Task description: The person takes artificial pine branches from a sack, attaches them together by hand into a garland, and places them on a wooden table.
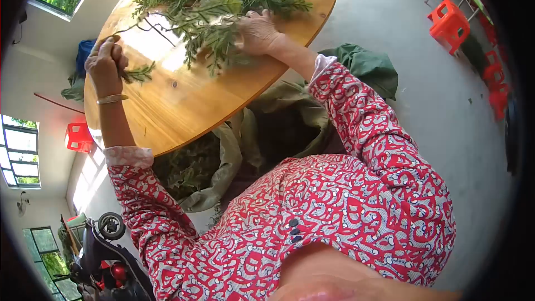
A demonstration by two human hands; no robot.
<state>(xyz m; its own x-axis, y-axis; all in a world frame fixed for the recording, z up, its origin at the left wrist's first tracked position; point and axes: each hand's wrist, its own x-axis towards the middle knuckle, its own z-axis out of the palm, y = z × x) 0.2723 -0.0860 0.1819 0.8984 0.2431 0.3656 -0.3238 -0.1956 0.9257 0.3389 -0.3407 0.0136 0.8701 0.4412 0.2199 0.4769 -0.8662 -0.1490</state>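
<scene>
While your left hand [105,68] pinched a stem [128,29], your right hand [258,33] grasped leafy sprigs [214,42], your red-patterned shirt [356,206] bore letter-like shapes.

Left grip [105,66] curled closed, fingers [116,54] folded inward; left wrist [111,98] right behind it, looks near straight, left forearm [116,125] runs back from there toward the body. Right grip [257,32] sits well apart from the left one, back of hand up, most fingertips hidden; right forearm [295,58] slants back and outward behind it.
</scene>
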